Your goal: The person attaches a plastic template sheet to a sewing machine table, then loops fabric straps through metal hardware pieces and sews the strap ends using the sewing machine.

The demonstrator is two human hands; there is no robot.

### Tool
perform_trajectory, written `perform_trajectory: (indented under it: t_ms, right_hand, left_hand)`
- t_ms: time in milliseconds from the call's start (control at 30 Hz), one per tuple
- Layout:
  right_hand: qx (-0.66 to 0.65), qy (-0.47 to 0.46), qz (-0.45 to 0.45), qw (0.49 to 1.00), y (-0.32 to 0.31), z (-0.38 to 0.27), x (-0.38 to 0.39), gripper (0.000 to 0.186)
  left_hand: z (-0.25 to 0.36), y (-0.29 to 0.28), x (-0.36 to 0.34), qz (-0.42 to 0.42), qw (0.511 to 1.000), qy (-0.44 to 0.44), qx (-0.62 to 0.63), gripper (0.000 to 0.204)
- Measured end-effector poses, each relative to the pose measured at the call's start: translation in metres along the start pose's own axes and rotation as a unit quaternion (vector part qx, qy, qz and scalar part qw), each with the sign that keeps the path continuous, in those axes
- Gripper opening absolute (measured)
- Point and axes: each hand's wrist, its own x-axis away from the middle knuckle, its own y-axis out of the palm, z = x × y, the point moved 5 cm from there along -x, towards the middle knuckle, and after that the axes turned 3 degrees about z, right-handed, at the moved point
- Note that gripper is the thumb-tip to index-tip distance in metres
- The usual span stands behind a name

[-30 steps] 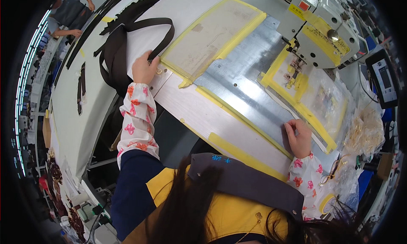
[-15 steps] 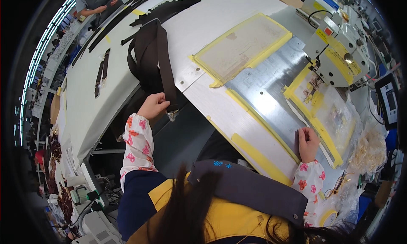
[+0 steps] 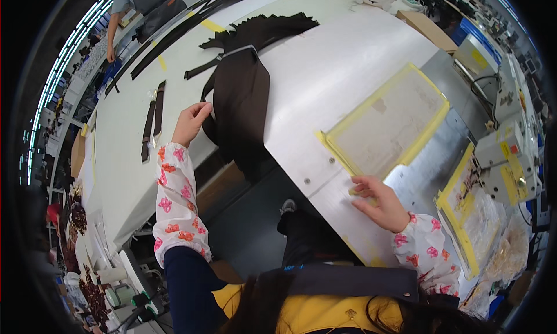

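Note:
Over the edge of the pale table on the left hangs a bundle of dark brown fabric straps [image 3: 241, 96], looped and hanging down. My left hand [image 3: 190, 125] is beside the bundle, thumb and finger pinched together at its left edge. Whatever the pinch holds, if anything, is hidden. On the right, my right hand [image 3: 378, 203] is above the white work surface, fingers apart and slightly curled, with nothing seen in them. Near its fingertips lies a clear panel edged with yellow tape [image 3: 389, 119].
Two short dark straps [image 3: 152, 119] lie left of my left hand. Dark cut strips [image 3: 267, 31] spread behind the bundle. A sewing machine [image 3: 502, 160] stands at the right, beside another yellow-taped panel [image 3: 455, 200]. A person's arm [image 3: 112, 35] shows at the far left.
The view has swung right. My left hand has left the lower strap end and moved up to the bundle's side. My right hand has come leftward off the metal plate, its fingers opening.

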Motion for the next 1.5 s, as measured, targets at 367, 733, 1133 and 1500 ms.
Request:
perform_trajectory:
  t_ms: [367,733,1133,1500]
  right_hand:
    - [-0.154,0.039,0.066,0.985,0.107,-0.022,-0.245,0.065]
    - [-0.265,0.145,0.017,0.953,0.130,0.010,-0.473,0.081]
    - [0.270,-0.320,-0.001,0.908,0.230,-0.237,-0.345,0.067]
    - [-0.120,-0.093,-0.324,0.934,0.227,-0.210,-0.314,0.058]
  left_hand:
    - [-0.037,0.028,-0.209,-0.136,0.971,-0.059,-0.189,0.081]
    - [-0.062,0.059,-0.213,-0.300,0.928,-0.163,0.152,0.068]
    - [-0.073,-0.023,-0.017,0.042,0.737,-0.312,0.599,0.064]
    - [0.073,-0.146,0.026,-0.193,0.508,0.142,0.827,0.007]
